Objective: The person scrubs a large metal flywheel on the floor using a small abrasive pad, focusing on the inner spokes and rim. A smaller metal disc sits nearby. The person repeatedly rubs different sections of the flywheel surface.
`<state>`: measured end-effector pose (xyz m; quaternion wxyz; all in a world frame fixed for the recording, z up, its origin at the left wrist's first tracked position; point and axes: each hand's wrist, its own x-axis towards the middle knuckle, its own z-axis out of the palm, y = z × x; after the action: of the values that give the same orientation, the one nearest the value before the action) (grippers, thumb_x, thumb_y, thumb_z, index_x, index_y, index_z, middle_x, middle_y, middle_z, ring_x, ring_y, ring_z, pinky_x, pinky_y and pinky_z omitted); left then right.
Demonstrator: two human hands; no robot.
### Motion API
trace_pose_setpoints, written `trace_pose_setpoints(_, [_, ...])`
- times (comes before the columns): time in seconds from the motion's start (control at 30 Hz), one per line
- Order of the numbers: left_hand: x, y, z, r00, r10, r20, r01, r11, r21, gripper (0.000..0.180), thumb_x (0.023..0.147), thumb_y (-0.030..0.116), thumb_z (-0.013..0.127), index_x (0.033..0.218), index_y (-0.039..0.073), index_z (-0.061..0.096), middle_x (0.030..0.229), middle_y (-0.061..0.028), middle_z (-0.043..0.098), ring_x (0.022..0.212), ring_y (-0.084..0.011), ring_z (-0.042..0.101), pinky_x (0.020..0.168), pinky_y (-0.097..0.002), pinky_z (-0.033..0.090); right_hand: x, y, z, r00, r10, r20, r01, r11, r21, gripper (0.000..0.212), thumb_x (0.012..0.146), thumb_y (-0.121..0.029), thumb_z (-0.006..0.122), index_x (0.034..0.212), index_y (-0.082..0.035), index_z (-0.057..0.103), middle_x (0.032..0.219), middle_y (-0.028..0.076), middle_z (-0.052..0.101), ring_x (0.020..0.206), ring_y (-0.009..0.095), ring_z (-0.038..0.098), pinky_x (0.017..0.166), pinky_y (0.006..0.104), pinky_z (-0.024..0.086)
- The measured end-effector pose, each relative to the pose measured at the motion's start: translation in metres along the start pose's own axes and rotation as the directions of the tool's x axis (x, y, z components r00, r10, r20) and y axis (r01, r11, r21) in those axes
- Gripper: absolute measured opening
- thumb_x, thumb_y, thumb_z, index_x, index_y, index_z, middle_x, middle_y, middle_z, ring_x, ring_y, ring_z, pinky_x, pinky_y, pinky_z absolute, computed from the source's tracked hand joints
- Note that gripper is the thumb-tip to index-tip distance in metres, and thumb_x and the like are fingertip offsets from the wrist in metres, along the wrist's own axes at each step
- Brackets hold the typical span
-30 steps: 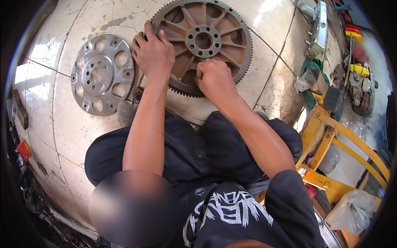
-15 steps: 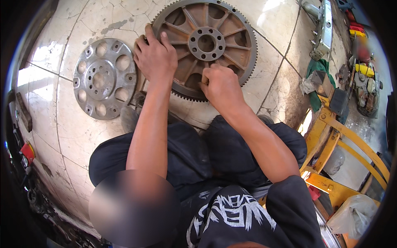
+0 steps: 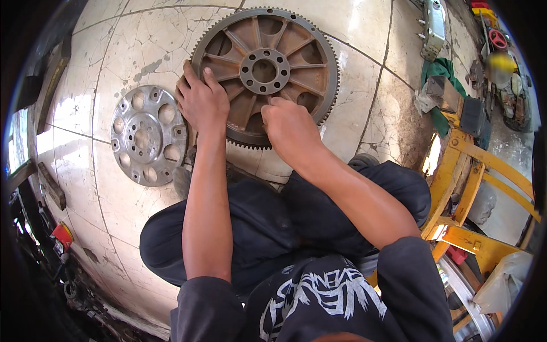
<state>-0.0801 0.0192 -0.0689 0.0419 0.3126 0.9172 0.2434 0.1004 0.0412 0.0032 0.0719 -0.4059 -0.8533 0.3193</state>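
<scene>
Flywheel (image 3: 257,55) lies on tiled floor (image 3: 353,114), spoked face up, in front of person. Left hand (image 3: 204,102): grip wide, fingers spread at its left toothed edge. Right hand (image 3: 289,128): fingers curled over lower spokes, can't tell if grip holds anything. Flexplate (image 3: 156,137) flat, left of flywheel.

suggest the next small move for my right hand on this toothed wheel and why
I'd perhaps slide the right hand slightly along the toothed wheel: it is curled over the lower part, below the hub, while the left hand lies at the left edge and could steady it.
</scene>
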Motion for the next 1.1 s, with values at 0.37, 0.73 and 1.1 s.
trace_pose_setpoints(0.37, [0.0,0.0,-0.003,0.999,-0.019,0.032,0.018,1.0,0.024,0.065,0.109,0.048,0.05,0.159,0.008,0.045,0.151,-0.0266,0.053,0.141,-0.0451,0.048,0.118,-0.0569,0.037,-0.004,-0.007,0.002,1.0,0.007,0.017,-0.006,0.999,-0.045,0.012,0.09,-0.001,0.057,0.088,0.004,0.068,0.095,0.022,0.067,0.088,0.045,0.071,0.079,0.053,0.059])
trace_pose_setpoints(0.73, [0.001,0.006,-0.005,0.999,-0.033,0.026,0.033,0.999,0.005,0.066,0.108,0.05,0.051,0.159,0.009,0.045,0.149,-0.0264,0.054,0.142,-0.046,0.048,0.119,-0.0575,0.036,0.034,0.01,-0.07,0.977,0.156,-0.144,-0.113,0.957,0.265,0.031,0.087,-0.028,0.088,0.1,-0.002,0.079,0.085,0.012,0.078,0.071,0.022,0.073,0.066,0.0364,0.057])
trace_pose_setpoints(1.1, [-0.011,0.065,-0.147,0.764,0.574,0.297,-0.39,0.776,-0.496,0.046,0.091,0.019,0.082,0.134,0.009,0.071,0.128,-0.0156,0.071,0.115,-0.0333,0.07,0.096,-0.0414,0.057,0.04,0.004,-0.068,0.996,0.083,-0.039,-0.051,0.854,0.517,0.028,0.1,-0.024,0.078,0.113,0.0,0.079,0.096,0.007,0.081,0.076,0.013,0.076,0.074,0.0285,0.061])
